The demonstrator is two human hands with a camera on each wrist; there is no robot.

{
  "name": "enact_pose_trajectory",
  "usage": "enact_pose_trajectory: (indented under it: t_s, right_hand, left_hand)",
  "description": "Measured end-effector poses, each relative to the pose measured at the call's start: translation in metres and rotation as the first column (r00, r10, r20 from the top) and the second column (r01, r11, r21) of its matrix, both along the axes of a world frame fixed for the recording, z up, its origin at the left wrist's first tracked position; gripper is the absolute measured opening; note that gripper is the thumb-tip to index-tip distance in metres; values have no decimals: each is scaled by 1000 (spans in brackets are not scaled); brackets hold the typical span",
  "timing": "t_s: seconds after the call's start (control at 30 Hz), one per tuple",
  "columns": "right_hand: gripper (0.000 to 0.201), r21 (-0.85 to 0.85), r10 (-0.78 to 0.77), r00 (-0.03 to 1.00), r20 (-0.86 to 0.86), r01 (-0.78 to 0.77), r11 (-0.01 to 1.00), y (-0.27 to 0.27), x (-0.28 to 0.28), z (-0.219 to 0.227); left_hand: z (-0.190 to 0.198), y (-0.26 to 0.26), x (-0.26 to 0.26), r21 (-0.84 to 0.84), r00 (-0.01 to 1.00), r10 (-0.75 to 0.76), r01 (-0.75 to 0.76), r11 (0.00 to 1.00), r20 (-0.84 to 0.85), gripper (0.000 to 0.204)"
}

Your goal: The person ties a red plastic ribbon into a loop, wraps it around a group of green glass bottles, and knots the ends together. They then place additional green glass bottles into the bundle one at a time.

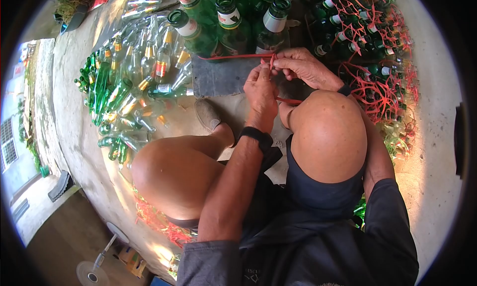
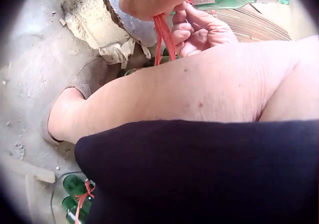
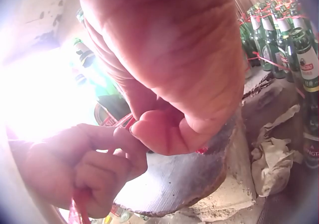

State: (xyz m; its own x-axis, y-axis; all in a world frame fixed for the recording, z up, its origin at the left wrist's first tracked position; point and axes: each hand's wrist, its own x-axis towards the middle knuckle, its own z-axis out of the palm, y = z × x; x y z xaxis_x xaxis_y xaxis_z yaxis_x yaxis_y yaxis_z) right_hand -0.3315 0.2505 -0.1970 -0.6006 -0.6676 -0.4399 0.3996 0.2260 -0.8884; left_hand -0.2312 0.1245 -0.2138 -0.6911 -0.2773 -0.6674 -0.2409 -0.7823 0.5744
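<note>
Several green bottles (image 1: 229, 30) stand in a cluster on a dark, flat-topped support (image 1: 218, 80). A red plastic string (image 1: 233, 57) runs round their lower part on my side. At its near right end, my left hand (image 1: 262, 93) pinches the string between thumb and fingers, and a loose red strip (image 2: 164, 37) hangs below that hand in the left wrist view. Touching close beside it, my right hand (image 1: 308, 70) pinches the same string with curled fingertips. The right wrist view shows both hands meeting at the string, the exact crossing hidden behind the right hand (image 3: 169, 59).
Clear and green bottles (image 1: 149, 62) lie heaped on the floor to the left. More bottles wrapped in red string (image 1: 367, 33) stand at the right, beside a tangle of red string (image 1: 385, 97). Bent knees (image 1: 328, 137) flank my forearms. A fan (image 1: 94, 273) is at lower left.
</note>
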Motion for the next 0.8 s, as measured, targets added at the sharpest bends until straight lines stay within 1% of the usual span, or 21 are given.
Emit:
enact_pose_trajectory:
  t_s: [0.07,0.13,0.17,0.23,0.4,0.47,0.5,0.57,0.6,0.67,0.8]
  right_hand:
    - [22,4,-23,1000,17,22,1000,0,1,3]
    - [21,-46,-39,992,116,45,998,0,0,3]
    - [21,-46,-41,992,115,47,998,0,-1,4]
    - [20,-72,-55,980,189,70,995,1,-1,4]
    - [22,-33,-53,981,186,61,998,-1,-1,4]
    - [22,-22,-55,983,173,60,998,-3,-1,4]
    - [22,-10,-61,986,156,63,998,-3,0,4]
    - [22,1,-67,988,140,68,998,-3,0,2]
    - [22,15,-73,989,131,72,997,-3,-1,-2]
    - [22,29,-82,989,124,79,996,-1,-1,-9]
    - [22,4,-91,989,116,91,996,-1,-1,-10]
  left_hand:
    - [5,5,0,-77,998,56,-56,996,-6,21]
    - [8,8,0,-105,999,54,-54,993,-9,22]
    - [9,9,0,-134,999,52,-54,990,-11,24]
    - [12,9,0,-154,999,52,-52,987,-1,25]
    - [11,11,-1,-217,999,52,-52,975,-6,27]
    - [12,13,-3,-251,995,100,-104,963,-26,27]
    - [14,13,-2,-251,995,99,-102,963,-25,27]
    - [17,12,0,-313,997,81,-82,946,-16,24]
    - [11,14,0,-313,997,80,-81,946,-16,24]
    - [-1,18,-3,-396,981,138,-182,900,-136,21]
    - [2,18,-2,-376,974,150,-205,904,-172,18]
